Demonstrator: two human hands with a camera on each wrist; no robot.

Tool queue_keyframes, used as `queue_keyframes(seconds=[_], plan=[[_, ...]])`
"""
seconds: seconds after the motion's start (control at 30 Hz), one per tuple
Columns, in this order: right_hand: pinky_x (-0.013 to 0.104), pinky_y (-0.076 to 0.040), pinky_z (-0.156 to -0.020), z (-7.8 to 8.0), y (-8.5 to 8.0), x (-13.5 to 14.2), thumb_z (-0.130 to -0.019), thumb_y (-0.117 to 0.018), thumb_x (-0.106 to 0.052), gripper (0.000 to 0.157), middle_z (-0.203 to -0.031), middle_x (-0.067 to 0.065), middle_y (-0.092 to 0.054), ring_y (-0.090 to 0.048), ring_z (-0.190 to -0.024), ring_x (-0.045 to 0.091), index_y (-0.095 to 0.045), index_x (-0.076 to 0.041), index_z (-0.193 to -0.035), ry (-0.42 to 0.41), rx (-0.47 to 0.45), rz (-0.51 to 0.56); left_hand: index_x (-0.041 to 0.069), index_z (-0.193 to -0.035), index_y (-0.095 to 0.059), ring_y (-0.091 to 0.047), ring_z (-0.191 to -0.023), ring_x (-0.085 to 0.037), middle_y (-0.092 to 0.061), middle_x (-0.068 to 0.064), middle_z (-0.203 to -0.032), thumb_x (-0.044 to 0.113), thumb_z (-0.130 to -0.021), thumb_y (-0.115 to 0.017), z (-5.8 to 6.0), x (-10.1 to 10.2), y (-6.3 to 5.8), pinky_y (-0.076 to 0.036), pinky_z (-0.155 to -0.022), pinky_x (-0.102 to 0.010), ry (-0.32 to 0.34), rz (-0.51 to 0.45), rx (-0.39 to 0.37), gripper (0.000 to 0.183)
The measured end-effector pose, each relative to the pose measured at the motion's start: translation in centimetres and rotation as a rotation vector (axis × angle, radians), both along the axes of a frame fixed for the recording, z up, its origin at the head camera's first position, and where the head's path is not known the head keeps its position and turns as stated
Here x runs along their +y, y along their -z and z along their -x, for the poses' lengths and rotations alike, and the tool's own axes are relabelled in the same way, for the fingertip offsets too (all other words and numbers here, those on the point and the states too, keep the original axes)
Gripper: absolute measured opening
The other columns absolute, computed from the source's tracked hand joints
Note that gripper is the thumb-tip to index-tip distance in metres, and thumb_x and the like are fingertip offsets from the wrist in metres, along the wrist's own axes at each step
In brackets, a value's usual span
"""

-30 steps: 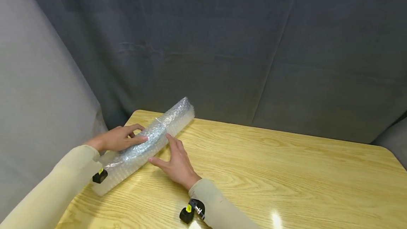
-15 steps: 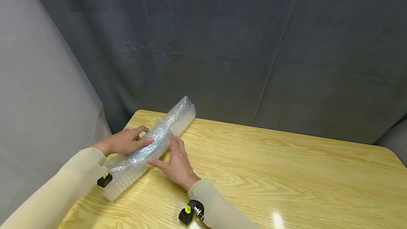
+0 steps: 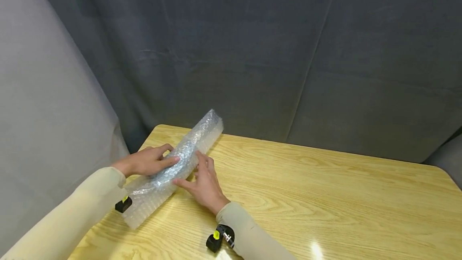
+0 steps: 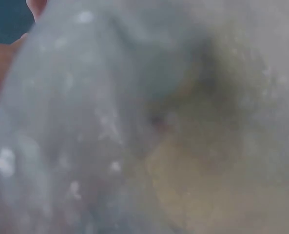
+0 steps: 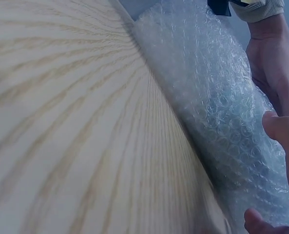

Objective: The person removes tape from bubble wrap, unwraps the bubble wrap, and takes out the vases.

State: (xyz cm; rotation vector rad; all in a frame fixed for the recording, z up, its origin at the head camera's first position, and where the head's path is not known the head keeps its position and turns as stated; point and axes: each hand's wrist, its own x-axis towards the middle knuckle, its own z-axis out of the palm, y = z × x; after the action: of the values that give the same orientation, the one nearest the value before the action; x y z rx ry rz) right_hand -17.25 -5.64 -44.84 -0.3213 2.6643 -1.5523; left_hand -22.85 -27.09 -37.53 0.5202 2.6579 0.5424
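A long roll of clear bubble wrap [image 3: 203, 133] lies slanting across the left part of the wooden table [image 3: 306, 196]. Its middle has a bluish tint. My left hand [image 3: 148, 161] rests over the roll's top, fingers reaching toward the far side and thumb along the upper surface. On the near side, my right hand [image 3: 203, 185] touches the roll with spread thumb and fingertips. The right wrist view shows the bubble wrap [image 5: 202, 87] close up, with right-hand fingers [image 5: 285, 131] against it. Blurred plastic [image 4: 76, 122] fills most of the left wrist view.
A dark grey curtain [image 3: 234, 51] hangs behind the table's far edge. Lighter grey cloth [image 3: 50, 91] stands along the left side, close to the left arm. Small black cameras [image 3: 214, 242] are strapped at both wrists.
The roll's near end has shifted right, and its far end slightly so. My left hand has travelled right with it; my right hand has moved a little right, its fingers drawn slightly closer.
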Motion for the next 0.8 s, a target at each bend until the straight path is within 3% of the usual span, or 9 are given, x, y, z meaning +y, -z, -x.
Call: queue_keyframes(seconds=[0.37,0.6,0.8], plan=[[0.034,-0.055,-0.091,0.4,0.5,0.1,-0.084,-0.082,-0.054,0.106,-0.158,0.012,-0.034,-0.065,-0.113,0.026,-0.023,-0.016,-0.164,0.003,-0.01,0.005,0.015,-0.143,-0.051,-0.069,-0.099,-0.017,-0.072,-0.012,-0.124,0.061,-0.103,-0.05,0.2,0.4,-0.7,-0.055,-0.088,-0.042,0.023,0.029,0.013,0.062],[0.039,-0.058,-0.097,0.3,0.4,0.6,-0.084,-0.082,-0.053,0.106,-0.16,0.013,-0.034,-0.065,-0.121,0.03,-0.022,-0.018,-0.165,0.005,-0.013,0.028,0.014,-0.138,-0.053,-0.068,-0.093,-0.015,-0.074,-0.01,-0.117,0.059,-0.104,-0.05,0.1,1.0,-0.5,-0.054,-0.084,-0.038,0.032,-0.002,-0.014,0.056],[0.04,-0.058,-0.098,0.0,0.6,1.9,-0.084,-0.082,-0.052,0.106,-0.158,0.014,-0.036,-0.065,-0.123,0.032,-0.022,-0.019,-0.165,0.008,-0.003,0.04,0.012,-0.142,-0.051,-0.066,-0.093,-0.014,-0.072,-0.009,-0.119,0.059,-0.103,-0.051,-0.1,2.1,-0.5,-0.054,-0.082,-0.036,0.034,-0.017,-0.046,0.061]])
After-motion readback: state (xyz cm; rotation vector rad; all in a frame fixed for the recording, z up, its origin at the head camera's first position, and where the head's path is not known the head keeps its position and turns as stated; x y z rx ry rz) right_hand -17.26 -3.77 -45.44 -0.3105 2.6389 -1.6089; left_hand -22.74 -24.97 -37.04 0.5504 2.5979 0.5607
